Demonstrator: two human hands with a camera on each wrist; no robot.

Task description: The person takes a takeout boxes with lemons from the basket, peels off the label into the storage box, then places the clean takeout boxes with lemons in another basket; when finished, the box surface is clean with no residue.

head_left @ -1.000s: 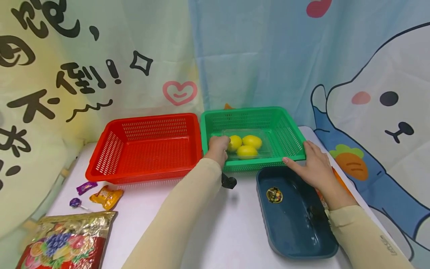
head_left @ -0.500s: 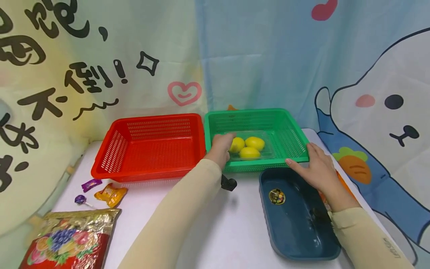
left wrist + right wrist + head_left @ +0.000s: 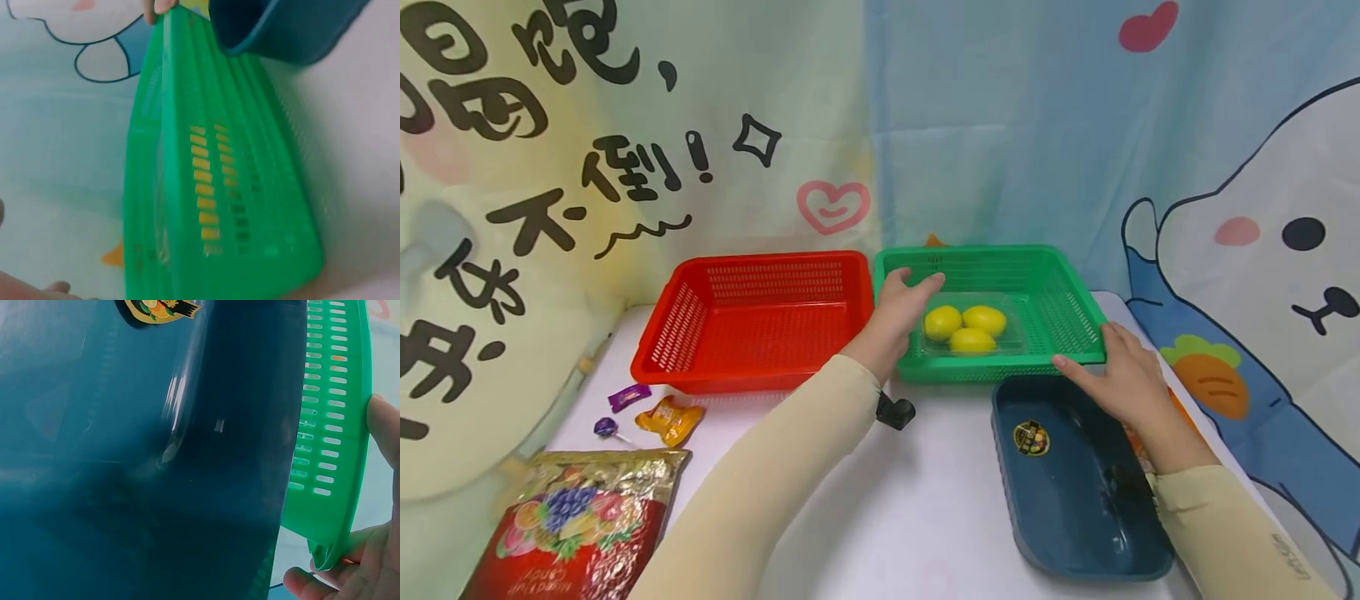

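Note:
Three yellow lemons [image 3: 972, 341] lie in a clear plastic tray [image 3: 1017, 333] inside the green basket [image 3: 1000, 367]. Over that basket's left end is my left hand [image 3: 898, 321], thumb and fingers spread apart and holding nothing. My right hand [image 3: 1123, 379] grips the basket's front right corner. In the right wrist view the thumb [image 3: 382, 428] touches the green rim, with the other fingers [image 3: 353, 565] around the corner. Only parts of the left hand's fingers show at the lower left of the left wrist view.
A red basket [image 3: 760, 385] stands left of the green one. The dark blue bin [image 3: 1075, 500] sits in front of the right hand. At left are a candy bag [image 3: 580, 525], a lollipop [image 3: 606, 427], an orange-wrapped sweet [image 3: 670, 421] and a purple-wrapped one [image 3: 628, 397].
My left hand has let go of the clear tray of lemons and lifted off it, its fingers spreading. The right hand stays at the basket corner. The head view has turned slightly left.

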